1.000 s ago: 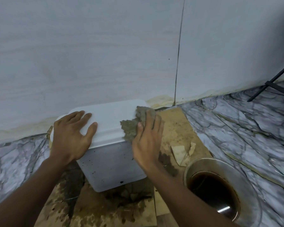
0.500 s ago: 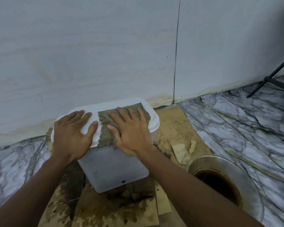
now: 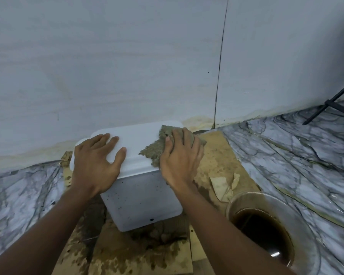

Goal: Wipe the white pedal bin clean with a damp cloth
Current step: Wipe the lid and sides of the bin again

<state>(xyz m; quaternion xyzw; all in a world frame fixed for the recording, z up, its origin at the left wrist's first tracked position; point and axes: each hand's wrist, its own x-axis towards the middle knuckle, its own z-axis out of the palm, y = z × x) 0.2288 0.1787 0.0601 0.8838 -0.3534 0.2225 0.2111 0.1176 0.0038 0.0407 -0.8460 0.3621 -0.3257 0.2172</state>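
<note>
The white pedal bin (image 3: 145, 199) stands on the floor against the wall (image 3: 107, 66), on a sheet of stained, wet cardboard (image 3: 218, 155). Its lid (image 3: 139, 141) is closed, so what is inside the bin cannot be seen. The near face of the bin is dotted with small dark specks, with one larger dark spot close to its bottom edge.

The hands are apart, one at each end of the lid. The left hand (image 3: 95, 161) lies flat on the left part of the lid, fingers straight and slightly spread, holding nothing. The right hand (image 3: 181, 157) lies on the damp cloth (image 3: 152, 152), a grey-green rag, and presses it onto the right end of the lid; its fingers lie close together and bend over the lid's far right edge. A ragged corner of the cloth sticks out to the left of the thumb, on the lid's near rim.

Near and to the right, a wide-rimmed bowl (image 3: 310, 225) sits partly on the cardboard and holds dark brown liquid (image 3: 262, 235). Between the bowl and the bin lies a torn scrap of paper (image 3: 222, 185). The marble floor (image 3: 306, 155) has grey veins. At the far right, a black stand leg (image 3: 334, 100) rests on it.
</note>
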